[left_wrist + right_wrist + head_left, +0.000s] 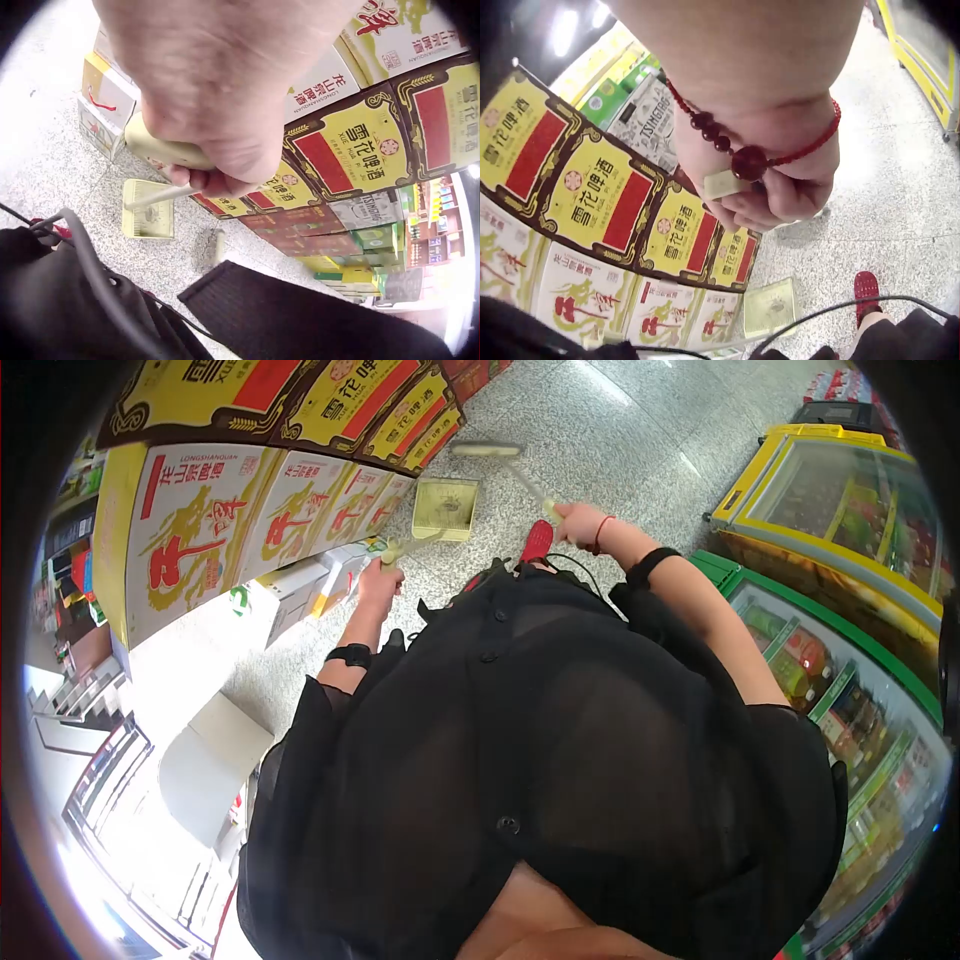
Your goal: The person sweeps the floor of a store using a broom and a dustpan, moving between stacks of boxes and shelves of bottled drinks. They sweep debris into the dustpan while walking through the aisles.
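My left hand grips the pale yellow handle of a long-handled dustpan, whose square pan rests on the speckled floor. Some dark bits lie inside the pan. In the left wrist view, the fingers curl round the thick handle. My right hand holds a broom by its pale handle, the shaft slanting away to the far left. Its broom head is at the floor just beyond the dustpan. The right wrist view shows the end of the handle sticking out of the closed fist.
Stacked beer cartons line the left side, close to the dustpan. On the right stand a yellow-framed freezer and a green-framed drinks cooler. A red shoe is on the floor near the right hand.
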